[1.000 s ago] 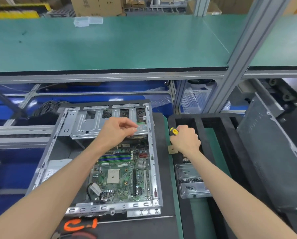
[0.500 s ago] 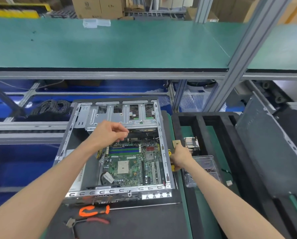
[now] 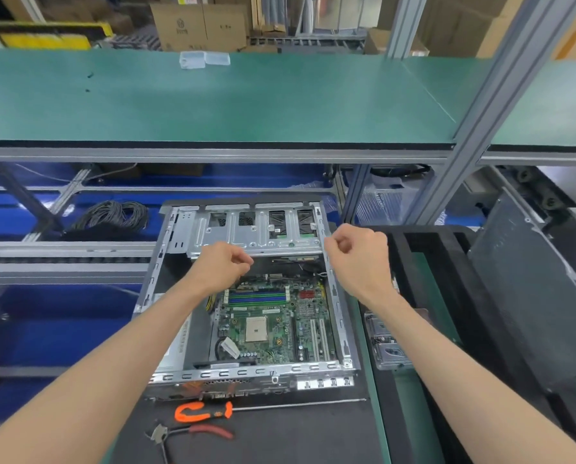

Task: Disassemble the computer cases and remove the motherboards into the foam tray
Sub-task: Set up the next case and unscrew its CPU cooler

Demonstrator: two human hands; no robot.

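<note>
An open computer case (image 3: pixel 335 296) lies flat on the black mat in front of me. Its green motherboard (image 3: pixel 273 323) sits inside, and a metal drive cage (image 3: pixel 256 234) spans the far end. My left hand (image 3: pixel 224 264) hovers over the cage's near edge, fingers curled with thumb against fingertips. I see nothing in it. My right hand (image 3: pixel 357 254) is a loose fist over the case's right rail beside the cage corner, with nothing visible in it. The black foam tray (image 3: pixel 447 237) lies to the right of the case.
An orange-handled screwdriver (image 3: pixel 199 411) and red-handled pliers (image 3: pixel 196 432) lie on the mat in front of the case. A metal bracket (image 3: pixel 385 346) rests in the tray. A grey side panel (image 3: pixel 531 283) leans at the right. Coiled cables (image 3: pixel 112 216) lie behind left. A green shelf (image 3: pixel 213 102) overhangs.
My right hand has let go of the yellow-handled screwdriver and moved up left to the case's right rail. My left hand has slipped back from the cage edge.
</note>
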